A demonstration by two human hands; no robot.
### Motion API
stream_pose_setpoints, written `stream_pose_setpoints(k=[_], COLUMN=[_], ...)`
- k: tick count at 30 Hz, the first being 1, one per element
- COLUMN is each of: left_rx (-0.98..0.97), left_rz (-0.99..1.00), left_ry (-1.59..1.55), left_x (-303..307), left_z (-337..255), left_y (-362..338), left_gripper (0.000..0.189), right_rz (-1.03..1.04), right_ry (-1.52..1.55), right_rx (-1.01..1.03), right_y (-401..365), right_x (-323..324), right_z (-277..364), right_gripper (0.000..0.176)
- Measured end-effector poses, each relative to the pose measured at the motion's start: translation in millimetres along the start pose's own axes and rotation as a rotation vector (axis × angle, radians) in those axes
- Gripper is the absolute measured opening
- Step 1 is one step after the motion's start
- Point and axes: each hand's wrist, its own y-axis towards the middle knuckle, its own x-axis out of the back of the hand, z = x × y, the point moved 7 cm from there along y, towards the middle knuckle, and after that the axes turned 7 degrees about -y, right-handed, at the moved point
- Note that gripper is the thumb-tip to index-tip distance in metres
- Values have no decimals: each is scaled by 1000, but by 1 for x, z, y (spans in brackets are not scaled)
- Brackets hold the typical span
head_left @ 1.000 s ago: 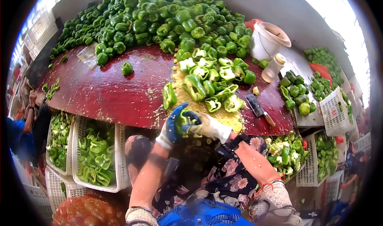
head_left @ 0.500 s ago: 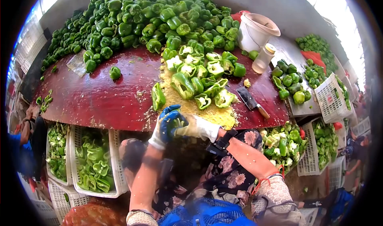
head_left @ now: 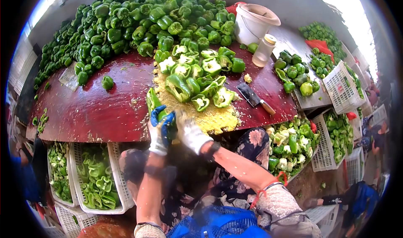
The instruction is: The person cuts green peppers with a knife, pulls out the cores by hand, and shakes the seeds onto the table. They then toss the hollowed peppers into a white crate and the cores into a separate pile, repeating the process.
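Note:
My left hand (head_left: 161, 126), in a white glove with blue-coated fingers, is closed round the lower end of a long cut piece of green bell pepper (head_left: 153, 100) at the table's front edge. My right hand (head_left: 189, 131), in a white and yellowish glove, is close beside it to the right. Motion smears its fingers, so I cannot see whether anything is in them. Beyond both hands, several cut bell peppers (head_left: 178, 87) lie on a yellow, seed-covered patch (head_left: 218, 120). A broad-bladed knife (head_left: 249, 96) with a wooden handle rests to the right.
Whole bell peppers (head_left: 113, 34) are heaped at the back of the red table (head_left: 92, 116). A white bucket (head_left: 252, 26) and a capped jar (head_left: 263, 51) stand at the back right. Crates (head_left: 121, 175) of pepper pieces flank my legs. Other people (head_left: 357, 204) are at the sides.
My hands were together round a green piece; now they are apart. The left has reached to the long pepper piece, and the right has drawn back. The view has shifted slightly right.

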Motion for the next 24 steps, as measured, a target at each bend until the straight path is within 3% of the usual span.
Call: stream_pose_setpoints(k=[1, 2, 3, 5, 6, 7, 9, 10, 11, 13, 14, 15, 17, 19, 20, 21, 23, 24], left_rx=[-51, -143, -35, 10, -41, -45, -197, -180, -464, -571, -457, -364, -343, -347, -319, -282, -373, -386], left_rz=[-20, -15, -45, 84, 143, 165, 314, 260, 372, 293, 252, 155, 34, -73, 48, 168, -66, 157], left_ry=[33, 114, 112, -211, -321, -384, -223, 136, 671, 1053, 824, 482, 377, 127, -164, -454, -677, -561], left_x=[-4, 14, 13, 10, -3, -15, -32, -29, -34, -27, -27, -28, -3, 49, 78, 95, 111, 109], left_z=[-3, 6, 3, -10, -28, -41, -57, -44, -30, -19, -29, -40, -73, -110, -136, -156, -176, -177], left_y=[-4, 5, -1, 0, -6, -12, -17, -12, 0, -9, -12, -22, -29, -31, -33, -42, -70, -68], left_gripper=[44, 49, 50, 47, 47, 49, 53, 61, 68, 65, 57, 54, 50, 50, 58, 67, 82, 89], right_rz=[-50, -224, -383, -228, -312, -318, -101, -44, 50, 3, 233, 242, -356, -209, -198, -203, -138, -15], right_ry=[-206, -187, -198, -398, -10, -25, -298, -469, -391, -621, -548, -538, 872, -247, 564, 570, -794, -787], right_rx=[-51, -62, -72, -20, 74, 154, 163, 183, 89, 200, 179, 169, -19, -110, -224, -225, 203, 124], right_y=[7, 9, -1, 1, -8, -18, -16, -15, -17, -17, -13, -14, -10, -14, -6, -3, 8, 13], right_x=[-3, 8, 30, 16, 41, 45, 11, 6, 9, 26, 16, 5, 25, 90, 56, 53, 45, 33], right_z=[-7, -17, -15, -39, -36, -36, -55, -51, -59, -46, -57, -71, -124, -103, -147, -151, -115, -114], right_gripper=[47, 46, 40, 40, 55, 58, 39, 40, 46, 55, 53, 53, 50, 48, 47, 47, 41, 35])
